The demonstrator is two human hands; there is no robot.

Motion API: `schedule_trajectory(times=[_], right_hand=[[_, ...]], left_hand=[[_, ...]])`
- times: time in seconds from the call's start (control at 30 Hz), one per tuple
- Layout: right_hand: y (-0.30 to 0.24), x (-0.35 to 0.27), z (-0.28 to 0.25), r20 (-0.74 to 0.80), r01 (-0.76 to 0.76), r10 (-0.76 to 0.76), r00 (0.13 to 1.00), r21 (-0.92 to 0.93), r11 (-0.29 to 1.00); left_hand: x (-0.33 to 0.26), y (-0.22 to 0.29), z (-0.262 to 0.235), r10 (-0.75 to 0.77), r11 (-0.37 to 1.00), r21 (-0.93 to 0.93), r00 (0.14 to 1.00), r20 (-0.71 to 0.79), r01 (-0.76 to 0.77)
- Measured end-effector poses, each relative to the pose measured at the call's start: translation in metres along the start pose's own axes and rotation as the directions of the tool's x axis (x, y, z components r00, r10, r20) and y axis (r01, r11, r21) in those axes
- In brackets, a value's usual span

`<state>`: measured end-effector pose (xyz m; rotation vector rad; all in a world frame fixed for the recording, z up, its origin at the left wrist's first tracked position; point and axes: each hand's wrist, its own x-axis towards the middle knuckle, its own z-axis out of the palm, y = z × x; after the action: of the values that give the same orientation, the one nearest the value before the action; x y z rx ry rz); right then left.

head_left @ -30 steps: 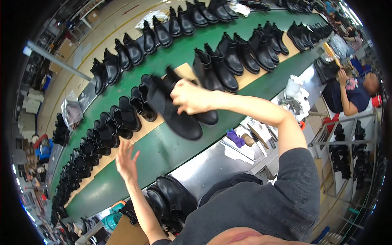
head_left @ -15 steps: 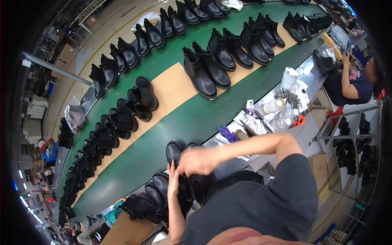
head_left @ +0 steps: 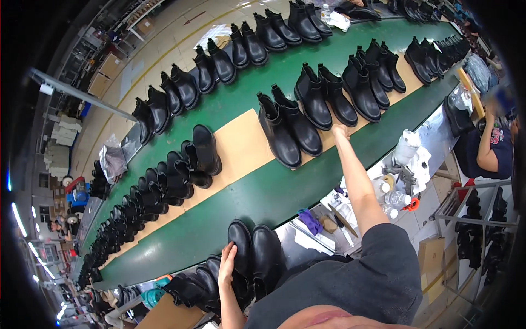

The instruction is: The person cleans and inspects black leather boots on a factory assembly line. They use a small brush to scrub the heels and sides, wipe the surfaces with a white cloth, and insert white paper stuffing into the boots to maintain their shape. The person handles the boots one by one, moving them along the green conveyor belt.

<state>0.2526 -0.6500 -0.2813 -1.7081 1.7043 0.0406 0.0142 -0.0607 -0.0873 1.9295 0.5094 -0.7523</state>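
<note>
Close to my body, two black leather boots stand toe-forward at the near edge of the green table. My left hand point(head_left: 226, 265) is closed against the side of the left boot point(head_left: 239, 244); the right boot point(head_left: 267, 249) stands beside it, untouched. My right arm stretches far forward. At its end my right hand point(head_left: 341, 132) is closed low by the toe of a black ankle boot point(head_left: 341, 104) in the standing row. Whatever its fingers hold, if anything, is hidden. More dark boots point(head_left: 203, 277) crowd together left of my left hand.
Black boots in rows line the green table point(head_left: 219, 211), many on a tan cardboard strip point(head_left: 241, 134). Clear bottles point(head_left: 395, 200), a purple cloth point(head_left: 310, 221) and brush-like tools lie on the metal side surface. A co-worker point(head_left: 493, 145) is at the right; a shoe rack point(head_left: 476, 230) stands below.
My right hand has left the near boots and reached forward to the boot row. My left hand stays at the near left boot. The whole view has shifted slightly.
</note>
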Motion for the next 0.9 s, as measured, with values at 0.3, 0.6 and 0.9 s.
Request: schedule_trajectory(times=[0.3,0.6,0.9], right_hand=[[-0.002,-0.022,-0.039,-0.093,-0.237,0.359,0.929,0.594,0.769],[0.037,0.0,-0.031,-0.078,0.146,-0.123,0.989,0.494,0.857],[-0.008,-0.009,-0.006,-0.073,0.134,-0.115,0.991,0.644,0.753]], left_hand=[[-0.009,-0.013,0.007,-0.045,0.996,-0.082,0.997,-0.056,0.04],[-0.007,-0.006,0.008,-0.036,0.991,-0.13,0.997,-0.069,0.026],[-0.003,-0.026,0.01,-0.059,0.987,-0.155,0.994,-0.093,0.044]])
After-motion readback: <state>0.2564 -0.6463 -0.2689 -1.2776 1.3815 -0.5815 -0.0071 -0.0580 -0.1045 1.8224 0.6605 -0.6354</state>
